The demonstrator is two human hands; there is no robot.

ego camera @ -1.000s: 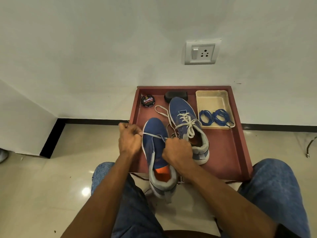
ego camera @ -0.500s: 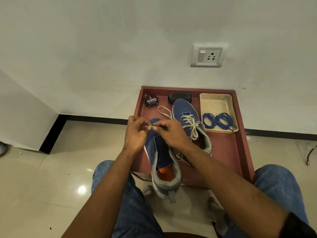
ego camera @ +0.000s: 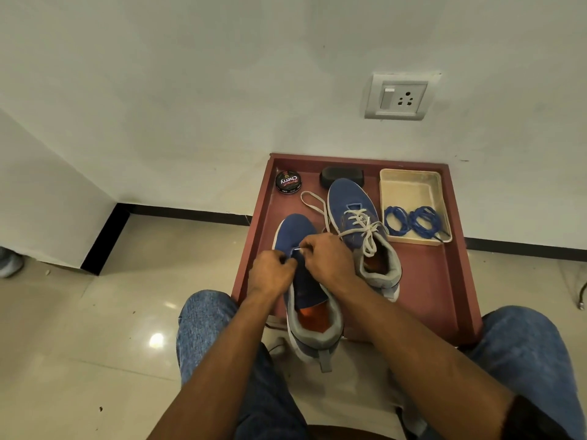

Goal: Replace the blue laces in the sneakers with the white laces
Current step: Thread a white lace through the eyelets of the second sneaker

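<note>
Both hands meet over a blue mesh sneaker (ego camera: 306,290): right hand (ego camera: 328,262) pinches a white lace tip (ego camera: 297,248), left hand (ego camera: 271,273) curls on the eyelets. Coiled blue laces (ego camera: 413,221) lie beyond the right hand in a rectangular tray (ego camera: 409,185).

A reddish tray (ego camera: 444,281) with raised edges sits on the glossy beige tiled floor (ego camera: 95,328), its far edge against the white wall. On the tray lie a round polish tin (ego camera: 288,182) at the far left corner, a black brush (ego camera: 341,176) just right of it, and a cream dish (ego camera: 409,188) at the far right. Two blue sneakers rest on it: the right sneaker (ego camera: 359,223) wholly inside, the left sneaker (ego camera: 305,300) with its heel overhanging the near edge.
</note>
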